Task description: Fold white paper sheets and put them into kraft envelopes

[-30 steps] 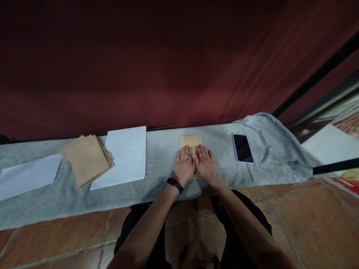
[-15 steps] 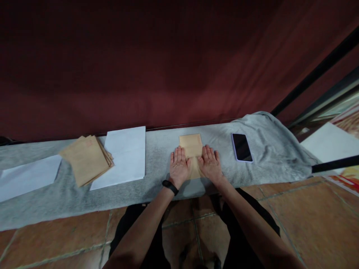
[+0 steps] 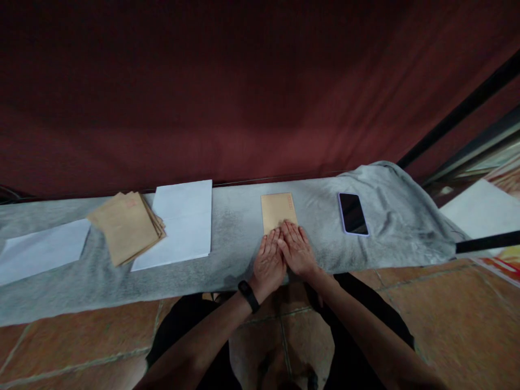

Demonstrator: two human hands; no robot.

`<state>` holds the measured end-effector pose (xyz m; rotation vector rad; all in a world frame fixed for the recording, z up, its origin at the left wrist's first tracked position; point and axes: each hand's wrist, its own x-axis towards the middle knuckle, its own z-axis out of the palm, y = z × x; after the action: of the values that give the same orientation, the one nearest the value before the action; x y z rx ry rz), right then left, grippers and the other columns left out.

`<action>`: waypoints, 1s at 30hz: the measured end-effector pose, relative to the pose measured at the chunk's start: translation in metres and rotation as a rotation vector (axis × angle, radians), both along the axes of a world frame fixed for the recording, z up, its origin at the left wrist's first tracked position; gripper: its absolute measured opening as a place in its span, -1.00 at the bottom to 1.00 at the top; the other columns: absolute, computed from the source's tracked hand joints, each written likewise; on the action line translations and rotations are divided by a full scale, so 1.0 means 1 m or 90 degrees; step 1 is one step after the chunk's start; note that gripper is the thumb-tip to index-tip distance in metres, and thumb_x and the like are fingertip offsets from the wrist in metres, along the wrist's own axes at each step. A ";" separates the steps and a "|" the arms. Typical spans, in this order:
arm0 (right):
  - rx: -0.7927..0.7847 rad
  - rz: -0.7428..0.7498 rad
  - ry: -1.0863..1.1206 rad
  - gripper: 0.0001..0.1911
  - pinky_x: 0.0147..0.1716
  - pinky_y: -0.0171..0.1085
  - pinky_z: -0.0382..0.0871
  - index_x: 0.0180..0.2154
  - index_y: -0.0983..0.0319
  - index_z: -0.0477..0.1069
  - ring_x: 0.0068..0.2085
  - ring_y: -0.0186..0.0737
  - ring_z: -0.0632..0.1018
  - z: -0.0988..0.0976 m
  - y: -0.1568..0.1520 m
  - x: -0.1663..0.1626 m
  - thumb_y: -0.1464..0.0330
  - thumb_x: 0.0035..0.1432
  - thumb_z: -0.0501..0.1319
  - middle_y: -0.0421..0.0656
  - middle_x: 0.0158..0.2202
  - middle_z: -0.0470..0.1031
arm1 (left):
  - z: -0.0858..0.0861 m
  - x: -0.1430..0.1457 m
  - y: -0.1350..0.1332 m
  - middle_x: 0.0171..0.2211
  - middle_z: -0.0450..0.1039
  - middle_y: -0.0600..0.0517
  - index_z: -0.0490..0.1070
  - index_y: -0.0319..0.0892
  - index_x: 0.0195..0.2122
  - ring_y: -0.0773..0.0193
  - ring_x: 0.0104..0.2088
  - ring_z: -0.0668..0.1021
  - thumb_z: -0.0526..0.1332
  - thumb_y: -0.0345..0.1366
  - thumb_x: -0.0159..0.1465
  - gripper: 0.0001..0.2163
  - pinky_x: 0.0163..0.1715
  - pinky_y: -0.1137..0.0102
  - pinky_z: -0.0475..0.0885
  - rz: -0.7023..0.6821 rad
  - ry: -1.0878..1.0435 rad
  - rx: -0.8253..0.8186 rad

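Note:
A small brown envelope (image 3: 277,210) lies flat on the grey cloth (image 3: 235,227) that covers a low ledge. My left hand (image 3: 268,263), with a black band at the wrist, and my right hand (image 3: 298,249) lie side by side on the envelope's near half. Both are flat, fingers stretched out and close together, pressing down. The near part of the envelope is hidden under them.
A black phone (image 3: 353,213) lies on the cloth to the right. To the left sit a white sheet (image 3: 182,222), a stack of brown envelopes (image 3: 127,226) and another white sheet (image 3: 43,250). A dark red curtain hangs behind. Tiled floor is below.
My hands had slid apart to the envelope's sides; now they are back together at its near end, a little closer to me than before.

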<state>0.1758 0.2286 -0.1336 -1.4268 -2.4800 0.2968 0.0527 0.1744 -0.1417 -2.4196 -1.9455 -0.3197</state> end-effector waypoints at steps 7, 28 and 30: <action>0.060 0.020 -0.026 -0.37 0.44 0.07 -0.13 0.45 0.34 0.02 0.47 -0.03 0.11 -0.003 0.004 0.011 0.17 0.52 -0.18 0.01 0.47 0.06 | 0.013 -0.009 -0.007 0.47 0.04 -0.19 0.02 -0.32 0.46 0.06 0.48 0.09 -0.01 -0.23 0.46 -0.43 0.44 0.07 0.08 0.024 -0.006 -0.027; -0.026 0.026 -0.039 -0.35 0.44 0.11 -0.16 0.47 0.29 -0.02 0.48 0.01 0.09 0.002 0.024 0.036 0.20 0.46 -0.09 0.01 0.50 -0.01 | 0.018 -0.013 0.005 0.46 0.09 -0.18 0.11 -0.33 0.41 0.12 0.47 0.10 -0.09 -0.18 0.50 -0.48 0.45 0.13 0.06 -0.081 -0.031 -0.030; -0.082 0.063 -0.044 -0.31 0.44 0.06 -0.13 0.47 0.25 -0.02 0.49 -0.03 0.07 0.006 0.032 0.046 0.17 0.42 -0.02 -0.02 0.51 -0.02 | 0.019 -0.013 0.013 0.46 0.07 -0.15 0.11 -0.32 0.42 0.14 0.48 0.08 -0.11 -0.20 0.51 -0.49 0.45 0.15 0.04 -0.092 -0.030 -0.035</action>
<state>0.2222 0.2602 -0.1278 -1.3857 -2.6356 0.4424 0.0400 0.1876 -0.1229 -2.6167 -1.8251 -0.3335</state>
